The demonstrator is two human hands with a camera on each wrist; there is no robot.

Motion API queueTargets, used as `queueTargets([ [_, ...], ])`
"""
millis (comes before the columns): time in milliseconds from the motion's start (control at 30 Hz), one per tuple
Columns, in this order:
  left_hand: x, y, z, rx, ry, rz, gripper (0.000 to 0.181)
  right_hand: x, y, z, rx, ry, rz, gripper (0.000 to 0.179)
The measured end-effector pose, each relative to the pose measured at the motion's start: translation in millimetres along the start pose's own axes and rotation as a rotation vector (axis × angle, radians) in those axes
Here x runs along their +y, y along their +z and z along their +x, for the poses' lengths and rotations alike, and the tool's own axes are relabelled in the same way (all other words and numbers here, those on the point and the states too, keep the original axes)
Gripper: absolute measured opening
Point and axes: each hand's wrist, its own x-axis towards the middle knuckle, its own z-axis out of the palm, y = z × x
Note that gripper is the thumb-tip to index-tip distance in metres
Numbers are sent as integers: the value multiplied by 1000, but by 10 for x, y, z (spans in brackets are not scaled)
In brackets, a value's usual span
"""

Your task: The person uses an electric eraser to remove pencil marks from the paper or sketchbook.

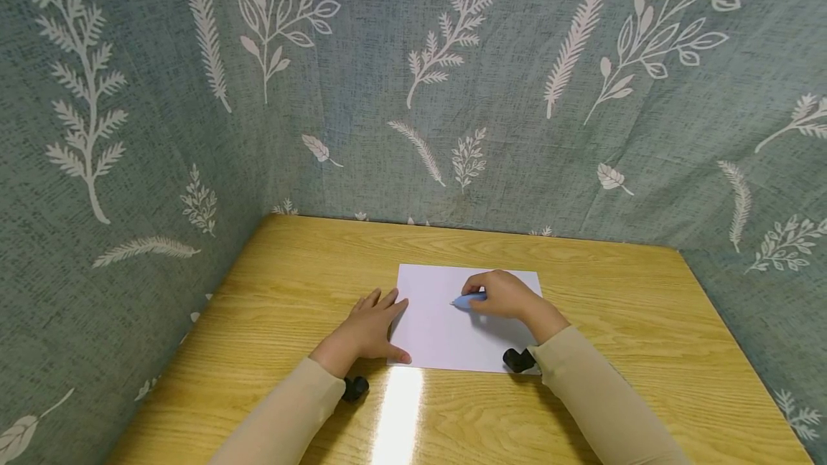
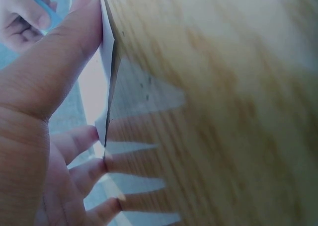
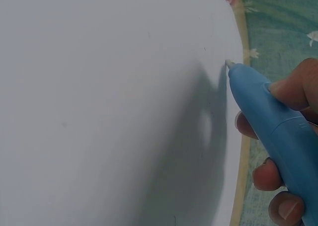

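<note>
A white sheet of paper point(image 1: 426, 336) lies on the wooden table. My right hand point(image 1: 507, 295) grips a blue electric eraser point(image 3: 268, 116), thick-bodied with a narrow pale tip. The thumb lies on a button on its side, and the other fingers curl round the body. The tip points left, close over the middle of the sheet. With fingers spread, my left hand point(image 1: 370, 329) rests at the sheet's left edge, thumb on the near corner. In the left wrist view the sheet's edge rises slightly off the table beside that thumb. Tiny dark marks dot the paper in the right wrist view.
The wooden table point(image 1: 310, 257) reaches back to a grey-green leaf-patterned cloth point(image 1: 362, 92), which also hangs along the left and right sides. Black wrist cameras sit under both sleeves. A bright glare strip crosses the table in front of the sheet.
</note>
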Motion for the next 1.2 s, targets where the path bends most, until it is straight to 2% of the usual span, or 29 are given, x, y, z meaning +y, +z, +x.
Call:
queueTargets([
  [633, 20, 1, -23, 8, 0, -23, 106, -2, 23, 9, 3, 0, -7, 15],
  [1200, 8, -1, -15, 11, 6, -15, 106, 23, -11, -1, 4, 54, 35, 16],
])
